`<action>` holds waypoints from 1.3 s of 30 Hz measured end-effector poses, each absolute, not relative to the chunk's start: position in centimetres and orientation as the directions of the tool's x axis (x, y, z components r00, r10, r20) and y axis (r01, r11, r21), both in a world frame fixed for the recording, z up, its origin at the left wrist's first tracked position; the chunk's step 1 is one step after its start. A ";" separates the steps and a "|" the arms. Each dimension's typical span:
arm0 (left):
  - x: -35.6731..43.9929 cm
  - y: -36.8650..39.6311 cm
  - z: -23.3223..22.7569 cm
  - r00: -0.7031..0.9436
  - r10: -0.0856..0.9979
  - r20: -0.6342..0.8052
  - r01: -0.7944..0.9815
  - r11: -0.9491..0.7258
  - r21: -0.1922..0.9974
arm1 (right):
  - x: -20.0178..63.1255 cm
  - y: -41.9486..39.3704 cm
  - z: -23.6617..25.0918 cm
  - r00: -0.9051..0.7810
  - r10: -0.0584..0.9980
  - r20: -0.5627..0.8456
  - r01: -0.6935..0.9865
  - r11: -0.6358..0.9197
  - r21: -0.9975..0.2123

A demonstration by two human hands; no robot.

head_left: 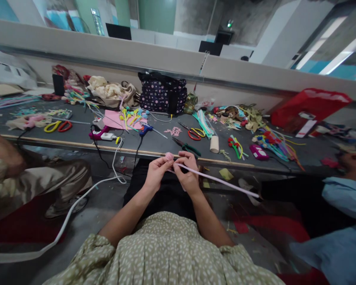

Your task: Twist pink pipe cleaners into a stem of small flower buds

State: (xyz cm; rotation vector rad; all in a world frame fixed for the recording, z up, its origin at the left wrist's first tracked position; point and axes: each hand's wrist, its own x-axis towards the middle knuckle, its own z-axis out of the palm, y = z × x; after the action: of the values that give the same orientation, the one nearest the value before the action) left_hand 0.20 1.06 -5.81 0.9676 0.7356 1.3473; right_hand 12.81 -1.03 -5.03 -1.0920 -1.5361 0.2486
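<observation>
Just in front of the bench edge, above my lap, both hands come together. My left hand (156, 172) pinches a small pink coiled bud (169, 156) that looks wound from fuzzy wire. My right hand (188, 172) is closed on a pale pink pipe cleaner (219, 180), whose long free end slants down to the right. Where the pipe cleaner meets the bud is partly hidden by my fingers. Beyond my hands on the bench lie dark-handled pliers (186, 146) and scissors with red and yellow handles (195, 133).
A blue glue gun (146, 129), a magenta glue gun (100, 133), pink scraps (174, 131), a beige cylinder (214, 144) and pipe-cleaner bundles (204, 122) lie on the dark bench (163, 146). A dotted bag (161, 95) stands behind. A white cable (68, 221) hangs at left. Co-workers sit on both sides.
</observation>
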 end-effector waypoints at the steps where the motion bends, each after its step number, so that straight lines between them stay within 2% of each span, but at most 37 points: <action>1: 0.2 1.0 -5.7 0.108 0.989 0.103 -0.454 -0.043 0.890 | 12.8 -1.0 -5.0 0.102 0.756 0.647 0.430 0.553 -0.714; 4: 0.2 1.0 -5.6 0.105 0.987 0.123 -0.454 -0.063 0.889 | 12.7 -0.9 -5.0 0.092 0.806 0.585 0.296 0.538 -0.789; 13: 0.3 1.1 -5.7 0.065 0.991 0.121 -0.478 -0.076 0.875 | 12.5 -0.7 -5.5 0.145 0.917 0.373 0.092 0.362 -0.927; 20: 0.2 1.0 -5.5 0.096 0.982 0.162 -0.463 -0.100 0.881 | 12.2 -0.5 -5.7 0.152 0.954 0.260 -0.125 0.279 -0.952; 27: 0.2 1.0 -5.4 0.090 0.989 0.115 -0.430 -0.065 0.901 | 12.2 -0.2 -5.8 0.070 0.989 0.127 -0.366 0.144 -0.919; 30: 0.1 1.1 -5.6 0.096 0.991 0.093 -0.437 -0.042 0.898 | 12.2 -0.2 -5.7 0.071 0.992 0.100 -0.376 0.120 -0.919; 36: 0.1 1.1 -6.1 0.202 0.979 0.006 -0.554 0.109 0.825 | 12.3 -0.3 -5.8 0.219 0.937 0.272 -0.236 0.321 -0.917; 39: 0.5 1.0 -6.4 0.268 0.963 -0.033 -0.608 0.196 0.770 | 12.3 -0.5 -5.8 0.263 0.918 0.296 -0.198 0.352 -0.915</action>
State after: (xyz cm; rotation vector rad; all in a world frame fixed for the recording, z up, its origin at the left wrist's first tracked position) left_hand 0.47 1.01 -6.37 0.7275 0.5943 1.1952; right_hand 12.26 -0.47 -5.79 -0.8933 -1.0107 0.9092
